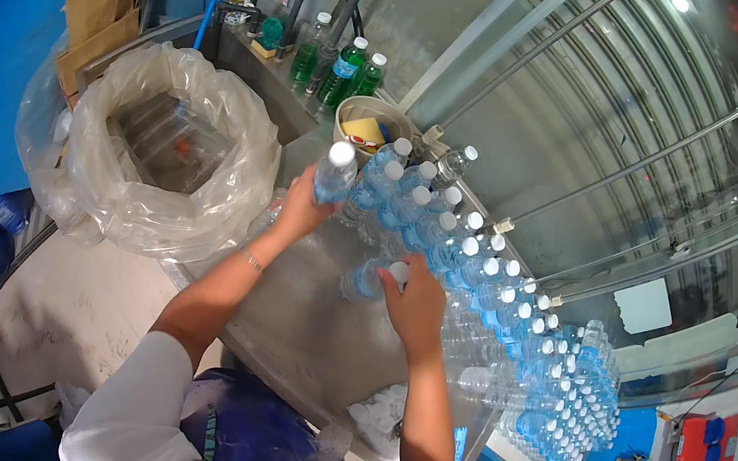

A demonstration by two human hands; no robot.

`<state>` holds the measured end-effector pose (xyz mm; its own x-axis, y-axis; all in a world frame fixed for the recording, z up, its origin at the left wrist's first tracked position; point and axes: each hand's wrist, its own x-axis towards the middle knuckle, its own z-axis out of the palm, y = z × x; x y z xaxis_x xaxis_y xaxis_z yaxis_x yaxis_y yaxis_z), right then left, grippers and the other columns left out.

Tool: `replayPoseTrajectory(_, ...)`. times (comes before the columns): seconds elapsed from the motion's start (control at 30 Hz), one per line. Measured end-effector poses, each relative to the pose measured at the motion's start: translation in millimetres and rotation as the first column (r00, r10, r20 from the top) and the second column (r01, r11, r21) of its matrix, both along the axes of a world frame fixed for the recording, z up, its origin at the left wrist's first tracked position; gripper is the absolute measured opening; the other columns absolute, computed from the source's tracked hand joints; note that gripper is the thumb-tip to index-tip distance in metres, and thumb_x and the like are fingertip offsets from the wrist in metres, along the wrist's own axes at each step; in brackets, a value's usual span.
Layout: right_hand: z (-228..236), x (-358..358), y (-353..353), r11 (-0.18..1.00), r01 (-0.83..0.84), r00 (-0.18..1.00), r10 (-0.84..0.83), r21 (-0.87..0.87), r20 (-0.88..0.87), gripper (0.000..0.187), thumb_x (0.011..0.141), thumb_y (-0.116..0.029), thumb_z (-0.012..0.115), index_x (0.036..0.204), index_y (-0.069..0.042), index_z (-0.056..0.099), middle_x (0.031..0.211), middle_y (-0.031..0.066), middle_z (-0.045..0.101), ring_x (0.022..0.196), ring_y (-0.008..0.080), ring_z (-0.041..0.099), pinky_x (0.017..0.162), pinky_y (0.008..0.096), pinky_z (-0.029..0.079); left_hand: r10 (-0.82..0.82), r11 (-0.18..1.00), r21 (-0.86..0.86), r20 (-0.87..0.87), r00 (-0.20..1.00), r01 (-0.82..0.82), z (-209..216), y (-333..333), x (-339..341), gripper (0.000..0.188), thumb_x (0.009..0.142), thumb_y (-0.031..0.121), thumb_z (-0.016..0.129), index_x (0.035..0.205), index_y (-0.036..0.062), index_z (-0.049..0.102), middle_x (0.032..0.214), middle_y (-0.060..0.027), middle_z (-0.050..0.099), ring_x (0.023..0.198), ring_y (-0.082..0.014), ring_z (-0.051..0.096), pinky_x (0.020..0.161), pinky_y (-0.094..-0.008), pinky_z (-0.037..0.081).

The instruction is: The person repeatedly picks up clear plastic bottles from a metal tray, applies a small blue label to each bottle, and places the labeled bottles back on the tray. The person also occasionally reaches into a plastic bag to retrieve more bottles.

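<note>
Left hand (301, 208) grips a bottle (334, 181), cap (341, 154) up above its fingers; right hand (416, 304) pinches a second bottle (365, 280), long axis slanting left from the fingertips

Three green bottles (343, 70) are seen behind one tub (340, 120), one plastic bag (246, 153) left of it. Two clear bottles (333, 189) are held before it by two hands (416, 306); the bottle rows (418, 207) rightward cannot be counted.

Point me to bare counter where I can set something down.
The widest bare counter lies between the left forearm and right forearm, bordered by a held bottle beyond and crumpled plastic at near right. Crowded: the right side, packed with capped bottles, and the back, with the tub and green bottles.
</note>
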<state>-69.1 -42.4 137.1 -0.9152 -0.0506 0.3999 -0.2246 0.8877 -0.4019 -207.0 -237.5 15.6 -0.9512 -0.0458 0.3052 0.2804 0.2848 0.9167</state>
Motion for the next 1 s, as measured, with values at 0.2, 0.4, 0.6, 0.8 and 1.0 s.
replayPoseTrajectory(0.2, 6.6, -3.3, -2.1, 0.999, 0.005, 0.996, -0.002, -0.037, 0.085, 0.034, 0.084, -0.029, 0.073, 0.101, -0.002, 0.059, 0.076, 0.0168, 0.065, 0.065, 0.0316, 0.064, 0.060, 0.0389, 0.049, -0.031, 0.995, -0.087, 0.111, 0.993, 0.040, -10.1, 18.3, -77.2, 0.077, 0.064, 0.005, 0.081, 0.132, 0.0068, 0.046, 0.121, -0.0184, 0.062, 0.114, -0.0409, 0.055, 0.096, -0.0455, 0.046)
replayPoseTrajectory(0.4, 5.0, -29.6, -13.1, 0.993, -0.113, 0.993, 0.113, -0.028, -0.017, 0.032, 0.086, -0.027, 0.071, 0.103, -0.002, 0.061, 0.089, 0.0184, 0.065, 0.070, 0.0337, 0.064, 0.061, 0.0409, 0.050, -0.028, 0.993, -0.109, 0.075, 0.997, 0.036, -25.4, 25.7, -106.4, 0.079, 0.066, 0.002, 0.078, 0.136, 0.0047, 0.043, 0.130, -0.0209, 0.054, 0.120, -0.0394, 0.052, 0.099, -0.0438, 0.045)
replayPoseTrajectory(0.6, -6.6, -96.1, -43.4, 0.988, -0.153, 0.988, 0.153, 0.007, -0.005, 0.034, 0.086, -0.029, 0.069, 0.106, -0.003, 0.059, 0.094, 0.0194, 0.064, 0.083, 0.0392, 0.063, 0.071, 0.0471, 0.049, 0.108, 0.934, -0.327, -0.127, 0.986, -0.145, 15.6, -24.1, -44.8, 0.062, 0.068, -0.008, 0.066, 0.127, 0.0018, 0.050, 0.120, -0.0217, 0.050, 0.116, -0.0392, 0.050, 0.098, -0.0441, 0.044)
replayPoseTrajectory(0.8, -14.1, -150.1, -80.3, 0.992, -0.069, 0.995, 0.076, 0.109, -0.063, 0.036, 0.085, -0.029, 0.070, 0.108, -0.004, 0.059, 0.093, 0.0187, 0.064, 0.086, 0.0387, 0.063, 0.074, 0.0481, 0.048, 0.086, 0.976, -0.195, -0.079, 0.993, -0.100, 67.8, -112.6, 29.0, 0.032, 0.068, -0.012, 0.053, 0.092, 0.0040, 0.068, 0.100, -0.0130, 0.057, 0.089, -0.0276, 0.059, 0.075, -0.0355, 0.048)
replayPoseTrajectory(1.0, 17.1, -130.0, -102.1, 0.977, 0.088, 0.996, -0.087, 0.196, -0.015, 0.041, 0.083, -0.025, 0.073, 0.117, -0.007, 0.059, 0.095, 0.0193, 0.061, 0.086, 0.0375, 0.061, 0.076, 0.0454, 0.047, 0.301, 0.797, -0.551, 0.006, 0.954, -0.248, 67.6, -268.9, -37.3, 0.019, 0.066, 0.004, 0.071, 0.085, 0.0038, 0.070, 0.097, -0.0176, 0.063, 0.096, -0.0362, 0.062, 0.085, -0.0420, 0.051)
